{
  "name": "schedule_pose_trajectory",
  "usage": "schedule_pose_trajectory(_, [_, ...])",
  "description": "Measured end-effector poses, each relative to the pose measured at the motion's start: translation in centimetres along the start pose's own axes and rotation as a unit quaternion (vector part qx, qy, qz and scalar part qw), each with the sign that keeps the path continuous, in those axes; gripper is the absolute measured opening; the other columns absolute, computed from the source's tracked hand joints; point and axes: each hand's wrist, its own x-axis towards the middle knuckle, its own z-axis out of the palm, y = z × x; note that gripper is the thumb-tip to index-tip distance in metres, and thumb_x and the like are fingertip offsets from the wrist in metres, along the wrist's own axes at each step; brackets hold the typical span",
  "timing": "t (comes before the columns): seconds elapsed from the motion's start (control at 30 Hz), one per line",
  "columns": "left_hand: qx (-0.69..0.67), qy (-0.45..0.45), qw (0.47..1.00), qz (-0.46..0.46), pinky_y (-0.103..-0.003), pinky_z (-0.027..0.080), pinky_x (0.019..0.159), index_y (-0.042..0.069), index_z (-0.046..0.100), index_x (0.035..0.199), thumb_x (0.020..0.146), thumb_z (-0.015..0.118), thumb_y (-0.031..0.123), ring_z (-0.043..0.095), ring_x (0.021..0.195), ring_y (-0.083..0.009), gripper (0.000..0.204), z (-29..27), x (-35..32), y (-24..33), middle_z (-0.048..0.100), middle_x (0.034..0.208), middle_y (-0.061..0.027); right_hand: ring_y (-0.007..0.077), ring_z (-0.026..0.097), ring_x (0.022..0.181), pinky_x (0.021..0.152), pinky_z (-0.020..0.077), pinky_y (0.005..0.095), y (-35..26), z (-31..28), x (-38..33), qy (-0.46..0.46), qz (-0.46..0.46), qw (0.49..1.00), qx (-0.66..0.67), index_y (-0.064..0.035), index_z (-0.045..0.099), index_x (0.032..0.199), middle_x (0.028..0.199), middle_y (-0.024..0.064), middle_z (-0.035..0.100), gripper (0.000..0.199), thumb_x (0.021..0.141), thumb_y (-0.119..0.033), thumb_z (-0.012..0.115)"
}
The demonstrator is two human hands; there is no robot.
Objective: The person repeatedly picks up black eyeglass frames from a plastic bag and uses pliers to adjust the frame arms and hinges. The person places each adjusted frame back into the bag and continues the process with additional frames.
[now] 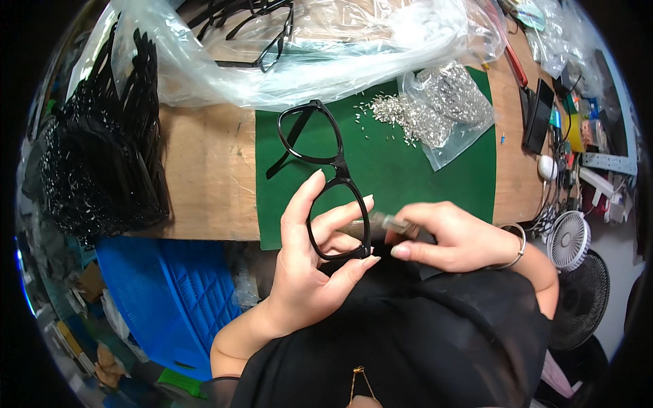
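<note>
"At centre frame, what is the left hand point(303, 262) grasping?"

"One rim of a glossy black plastic eyeglass frame point(338, 163), between thumb and fingers."

"And the right hand point(456, 239), right of centre?"

"It pinches a small, blurred metallic object point(394, 224), type indeterminate. Upper centre-right: small silver metal pieces point(391, 112) lie on a rectangular green mat point(442, 190)."

Your left forearm point(248, 333) lies toward 7 o'clock, the left grip point(299, 268) curled, forefinger point(302, 198) pointing to 1; your right grip point(459, 239) (thumb point(423, 253) nearest you) is pinched, aimed toward 9 o'clock.
</note>
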Motion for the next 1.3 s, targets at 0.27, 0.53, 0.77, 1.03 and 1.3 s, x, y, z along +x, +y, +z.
schedule_pose_trajectory(0.27, [-0.034, 0.002, 0.999, -0.013, -0.029, 0.049, 0.080, 0.005, -0.001, 0.137, 0.076, 0.059, -0.012, 0.060, 0.095, -0.0236, 0.087, 0.5, 0.7, -0.1, 0.043, 0.125, -0.0247, 0.0391, 0.058, 0.078, 0.068, 0.0464, 0.0434, -0.3, 0.4, 0.4, -0.045, -0.006, 0.995, -0.084, 0.0044, 0.054, 0.087, 0.080, 0.0244, 0.059, 0.031, 0.084, -0.027, 0.056])
schedule_pose_trajectory(0.53, [-0.017, 0.029, 0.997, -0.065, -0.026, 0.051, 0.076, 0.007, 0.003, 0.138, 0.073, 0.059, -0.013, 0.061, 0.092, -0.0199, 0.087, 1.0, 0.9, -0.1, 0.045, 0.123, -0.0239, 0.0380, 0.060, 0.070, 0.064, 0.0487, 0.0419, 0.2, 0.7, 0.4, -0.021, 0.033, 0.989, -0.145, 0.0058, 0.058, 0.078, 0.068, 0.0229, 0.059, 0.031, 0.080, -0.025, 0.061])
schedule_pose_trajectory(0.77, [-0.036, 0.068, 0.993, -0.088, -0.020, 0.049, 0.070, 0.007, 0.008, 0.138, 0.073, 0.060, -0.013, 0.059, 0.085, -0.0132, 0.085, 0.7, 1.6, -0.8, 0.047, 0.121, -0.0199, 0.0327, 0.058, 0.076, 0.067, 0.0450, 0.0373, 2.6, -1.3, 1.4, 0.054, 0.036, 0.990, -0.125, 0.0016, 0.054, 0.087, 0.078, 0.0174, 0.058, 0.031, 0.081, -0.028, 0.062])
schedule_pose_trajectory(1.03, [-0.048, 0.026, 0.998, 0.014, -0.019, 0.045, 0.062, 0.009, 0.011, 0.133, 0.073, 0.059, -0.010, 0.050, 0.065, -0.0077, 0.079, -0.9, -1.4, -3.7, 0.047, 0.112, -0.0191, 0.0359, 0.056, 0.078, 0.070, 0.0452, 0.0431, 5.8, -3.5, 5.5, 0.291, -0.014, 0.910, -0.297, -0.0004, 0.054, 0.083, 0.080, 0.0200, 0.057, 0.014, 0.075, -0.012, 0.057])
schedule_pose_trajectory(1.3, [-0.152, 0.098, 0.974, -0.138, -0.028, 0.050, 0.075, 0.012, 0.004, 0.138, 0.072, 0.056, -0.015, 0.060, 0.081, -0.0174, 0.089, -0.1, -2.1, -1.9, 0.048, 0.114, -0.0197, 0.0360, 0.057, 0.074, 0.069, 0.0452, 0.0432, 8.1, -2.9, 7.7, 0.364, 0.034, 0.867, -0.338, 0.0010, 0.054, 0.080, 0.077, 0.0197, 0.057, 0.017, 0.075, -0.014, 0.059])
